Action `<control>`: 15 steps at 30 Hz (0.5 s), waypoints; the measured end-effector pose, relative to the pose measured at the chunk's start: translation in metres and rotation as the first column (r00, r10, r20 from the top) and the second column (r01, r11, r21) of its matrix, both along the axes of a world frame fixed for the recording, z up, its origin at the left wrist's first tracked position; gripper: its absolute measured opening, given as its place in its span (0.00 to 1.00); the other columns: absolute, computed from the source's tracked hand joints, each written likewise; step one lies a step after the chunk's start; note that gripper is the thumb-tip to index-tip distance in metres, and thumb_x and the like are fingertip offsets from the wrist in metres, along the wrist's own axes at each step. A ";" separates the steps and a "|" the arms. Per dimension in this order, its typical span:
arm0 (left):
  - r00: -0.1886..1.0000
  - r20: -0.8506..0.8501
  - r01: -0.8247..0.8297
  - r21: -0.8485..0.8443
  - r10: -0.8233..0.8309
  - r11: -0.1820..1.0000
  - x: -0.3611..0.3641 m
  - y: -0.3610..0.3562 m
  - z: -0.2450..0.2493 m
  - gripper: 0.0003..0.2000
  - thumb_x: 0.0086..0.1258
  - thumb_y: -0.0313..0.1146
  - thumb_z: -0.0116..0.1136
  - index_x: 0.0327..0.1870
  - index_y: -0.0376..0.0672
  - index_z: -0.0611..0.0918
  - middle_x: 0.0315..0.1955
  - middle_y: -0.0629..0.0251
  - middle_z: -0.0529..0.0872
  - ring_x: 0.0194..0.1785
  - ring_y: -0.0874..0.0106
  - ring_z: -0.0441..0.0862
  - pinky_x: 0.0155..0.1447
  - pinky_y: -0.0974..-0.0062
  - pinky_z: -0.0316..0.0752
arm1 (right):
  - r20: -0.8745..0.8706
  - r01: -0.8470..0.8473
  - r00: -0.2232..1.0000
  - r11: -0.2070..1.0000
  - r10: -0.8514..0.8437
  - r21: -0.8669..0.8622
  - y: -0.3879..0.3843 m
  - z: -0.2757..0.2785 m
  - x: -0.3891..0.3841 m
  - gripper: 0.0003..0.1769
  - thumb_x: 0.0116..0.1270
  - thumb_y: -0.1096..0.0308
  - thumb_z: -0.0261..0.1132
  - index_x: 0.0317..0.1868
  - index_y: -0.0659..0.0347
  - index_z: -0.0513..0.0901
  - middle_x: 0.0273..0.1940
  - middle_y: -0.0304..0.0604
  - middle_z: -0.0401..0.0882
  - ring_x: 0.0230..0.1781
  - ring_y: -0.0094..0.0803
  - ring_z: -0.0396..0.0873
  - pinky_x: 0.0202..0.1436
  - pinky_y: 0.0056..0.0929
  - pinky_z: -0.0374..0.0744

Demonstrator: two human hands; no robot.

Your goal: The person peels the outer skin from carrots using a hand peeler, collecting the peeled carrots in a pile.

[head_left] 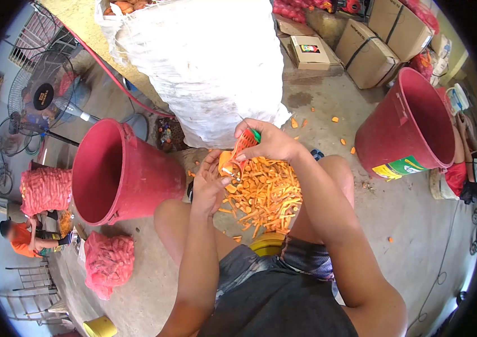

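Note:
In my left hand is an orange piece of carrot, gripped in the curled fingers. My right hand is closed around a red peeler with a dotted body and a green part at its upper end. The peeler's lower end, where something metallic shows, meets the carrot beside my left fingers. Below both hands, between my knees, lies a heap of orange carrot sticks. A yellow rim shows under the near side of the heap.
Red bins stand at left and right. A large white sack rises ahead. Behind are cardboard boxes. At left are a fan, red mesh bags and a seated person. Orange scraps dot the floor.

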State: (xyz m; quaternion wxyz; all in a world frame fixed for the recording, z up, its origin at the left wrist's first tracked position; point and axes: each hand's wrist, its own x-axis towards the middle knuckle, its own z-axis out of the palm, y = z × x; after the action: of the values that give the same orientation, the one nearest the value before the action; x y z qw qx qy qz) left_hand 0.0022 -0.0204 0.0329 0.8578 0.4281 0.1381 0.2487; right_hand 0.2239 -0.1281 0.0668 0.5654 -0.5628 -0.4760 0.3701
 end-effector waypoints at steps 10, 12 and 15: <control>0.984 0.136 0.121 -0.014 -0.118 0.993 -0.006 -0.002 -0.004 0.44 0.69 0.47 0.76 0.80 0.36 0.65 0.72 0.60 0.77 0.70 0.67 0.78 0.78 0.57 0.70 | -0.084 0.238 0.959 0.930 -0.270 -0.281 0.007 -0.011 0.023 0.22 0.62 0.72 0.83 0.52 0.57 0.81 0.44 0.35 0.84 0.43 0.25 0.82 0.43 0.27 0.86; 0.991 0.122 0.065 -0.102 -0.053 0.993 -0.006 -0.004 -0.011 0.43 0.71 0.50 0.74 0.81 0.38 0.65 0.70 0.63 0.79 0.68 0.69 0.79 0.77 0.58 0.71 | -0.144 0.175 0.967 0.957 -0.211 -0.232 0.007 -0.014 0.018 0.24 0.62 0.70 0.83 0.54 0.54 0.80 0.42 0.35 0.84 0.36 0.23 0.79 0.34 0.25 0.81; 0.985 0.171 0.058 -0.124 -0.036 0.991 -0.006 -0.003 -0.015 0.42 0.73 0.56 0.69 0.82 0.44 0.66 0.70 0.70 0.79 0.66 0.72 0.78 0.74 0.59 0.73 | -0.139 0.183 0.969 0.972 -0.203 -0.146 0.008 -0.021 0.018 0.25 0.62 0.68 0.83 0.56 0.51 0.79 0.40 0.34 0.83 0.28 0.21 0.75 0.23 0.24 0.76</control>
State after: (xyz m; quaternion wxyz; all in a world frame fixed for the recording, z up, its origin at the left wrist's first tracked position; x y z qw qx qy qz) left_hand -0.0037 -0.0236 0.0174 0.8978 0.3526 0.0706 0.2543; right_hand 0.2421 -0.1199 0.0459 0.5952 -0.6127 -0.3484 0.3861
